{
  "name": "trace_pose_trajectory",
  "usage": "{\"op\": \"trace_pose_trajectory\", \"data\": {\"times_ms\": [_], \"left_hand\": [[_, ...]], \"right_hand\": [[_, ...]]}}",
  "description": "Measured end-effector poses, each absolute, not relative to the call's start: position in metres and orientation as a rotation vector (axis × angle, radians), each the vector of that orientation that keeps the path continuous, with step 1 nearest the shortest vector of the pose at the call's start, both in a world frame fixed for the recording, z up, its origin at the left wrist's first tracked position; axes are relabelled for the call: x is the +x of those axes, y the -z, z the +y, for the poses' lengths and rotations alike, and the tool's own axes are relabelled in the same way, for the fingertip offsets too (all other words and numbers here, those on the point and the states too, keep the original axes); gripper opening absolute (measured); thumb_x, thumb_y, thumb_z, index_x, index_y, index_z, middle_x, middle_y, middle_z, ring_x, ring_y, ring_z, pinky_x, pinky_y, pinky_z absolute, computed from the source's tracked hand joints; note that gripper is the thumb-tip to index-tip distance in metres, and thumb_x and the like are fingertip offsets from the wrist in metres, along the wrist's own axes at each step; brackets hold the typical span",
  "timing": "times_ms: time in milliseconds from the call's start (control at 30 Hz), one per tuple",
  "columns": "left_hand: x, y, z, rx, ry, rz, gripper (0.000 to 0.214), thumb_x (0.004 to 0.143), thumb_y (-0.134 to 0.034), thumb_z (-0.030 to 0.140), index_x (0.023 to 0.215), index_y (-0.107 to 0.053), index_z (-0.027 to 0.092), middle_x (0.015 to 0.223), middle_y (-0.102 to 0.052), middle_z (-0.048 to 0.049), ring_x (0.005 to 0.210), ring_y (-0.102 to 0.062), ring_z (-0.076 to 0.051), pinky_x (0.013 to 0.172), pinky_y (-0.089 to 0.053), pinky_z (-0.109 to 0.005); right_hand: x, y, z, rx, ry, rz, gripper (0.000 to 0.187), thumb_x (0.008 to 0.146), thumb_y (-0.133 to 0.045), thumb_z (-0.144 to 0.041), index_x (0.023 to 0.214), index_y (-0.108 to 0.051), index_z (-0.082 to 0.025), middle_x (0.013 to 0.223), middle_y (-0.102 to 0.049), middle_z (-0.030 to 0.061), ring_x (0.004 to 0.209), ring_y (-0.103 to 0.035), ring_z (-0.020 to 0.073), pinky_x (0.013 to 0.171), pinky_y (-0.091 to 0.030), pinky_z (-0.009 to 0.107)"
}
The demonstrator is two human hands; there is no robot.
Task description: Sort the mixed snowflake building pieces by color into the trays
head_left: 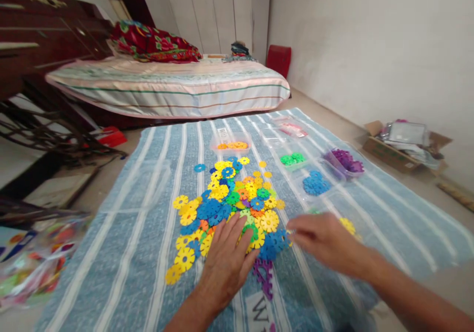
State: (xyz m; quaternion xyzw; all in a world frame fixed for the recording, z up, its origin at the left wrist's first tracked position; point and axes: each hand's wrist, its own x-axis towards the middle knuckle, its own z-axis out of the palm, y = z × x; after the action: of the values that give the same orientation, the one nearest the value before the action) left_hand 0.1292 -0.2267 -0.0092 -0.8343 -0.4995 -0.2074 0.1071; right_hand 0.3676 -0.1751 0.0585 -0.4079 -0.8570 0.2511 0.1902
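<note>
A loose heap of notched plastic discs (215,209) in yellow, blue, green and orange lies on the blue striped cloth (140,253). My left hand (229,260) rests on the near side of the heap, its fingers stretched out over green and yellow discs. Just right of the heap is my right hand (326,238), blurred, with its fingers pointing left beside some blue discs (273,244). Whether anything sits between those fingers is not visible. Purple toothed pieces (263,277) lie below the heap, and yellow discs (348,225) show behind my right hand.
Clear tubs hold orange discs (234,145), green pieces (292,159), blue pieces (316,182) and purple pieces (344,161). Another transparent container (138,184) stands left. Beyond the cloth is a bed (177,88); a cardboard box (392,149) sits on the floor at right.
</note>
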Motion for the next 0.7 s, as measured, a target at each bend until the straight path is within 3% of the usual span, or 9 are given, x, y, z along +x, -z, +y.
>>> {"op": "trace_pose_trajectory", "data": {"times_ms": [100, 200, 367, 500, 700], "left_hand": [[0.128, 0.012, -0.224, -2.379, 0.649, -1.540, 0.023, 0.084, -0.051, 0.027, 0.104, -0.057, 0.016, 0.120, -0.059, -0.0118, 0.119, -0.047, -0.029, 0.096, -0.040, -0.053], [0.124, 0.015, -0.225, -2.314, 0.683, -1.545, 0.022, 0.084, -0.050, 0.022, 0.103, -0.056, 0.015, 0.119, -0.058, -0.0131, 0.120, -0.045, -0.029, 0.096, -0.041, -0.052], [0.120, 0.017, -0.228, -2.277, 0.689, -1.534, 0.021, 0.083, -0.051, 0.019, 0.103, -0.056, 0.014, 0.119, -0.058, -0.0133, 0.120, -0.045, -0.030, 0.093, -0.044, -0.052], [0.117, 0.018, -0.228, -2.240, 0.704, -1.525, 0.021, 0.082, -0.050, 0.017, 0.103, -0.056, 0.015, 0.118, -0.058, -0.0123, 0.119, -0.046, -0.030, 0.093, -0.044, -0.052], [0.114, 0.019, -0.231, -2.225, 0.788, -1.487, 0.026, 0.080, -0.054, 0.015, 0.107, -0.055, 0.015, 0.120, -0.057, -0.0126, 0.123, -0.043, -0.028, 0.097, -0.041, -0.048]], "right_hand": [[0.329, -0.036, -0.224, -1.159, -0.599, -2.719, 0.015, 0.080, -0.057, -0.032, 0.073, -0.061, -0.019, 0.069, -0.067, 0.0016, 0.060, -0.060, 0.0144, 0.056, -0.038, 0.023], [0.304, -0.007, -0.243, -1.352, -0.369, -2.723, 0.021, 0.071, -0.066, -0.036, 0.081, -0.062, -0.017, 0.071, -0.068, 0.0061, 0.061, -0.062, 0.0208, 0.053, -0.039, 0.027], [0.284, 0.018, -0.245, -1.468, -0.214, -2.578, 0.026, 0.063, -0.068, -0.020, 0.087, -0.060, -0.017, 0.071, -0.067, 0.0050, 0.061, -0.062, 0.0217, 0.053, -0.038, 0.029], [0.289, 0.007, -0.243, -1.439, -0.333, -2.609, 0.024, 0.064, -0.061, -0.014, 0.088, -0.060, -0.019, 0.076, -0.067, 0.0032, 0.063, -0.062, 0.0197, 0.054, -0.037, 0.027], [0.341, -0.034, -0.205, -1.506, -0.336, -2.480, 0.023, 0.078, -0.049, -0.022, 0.098, -0.058, -0.025, 0.081, -0.068, -0.0001, 0.070, -0.063, 0.0166, 0.059, -0.039, 0.024]]}}
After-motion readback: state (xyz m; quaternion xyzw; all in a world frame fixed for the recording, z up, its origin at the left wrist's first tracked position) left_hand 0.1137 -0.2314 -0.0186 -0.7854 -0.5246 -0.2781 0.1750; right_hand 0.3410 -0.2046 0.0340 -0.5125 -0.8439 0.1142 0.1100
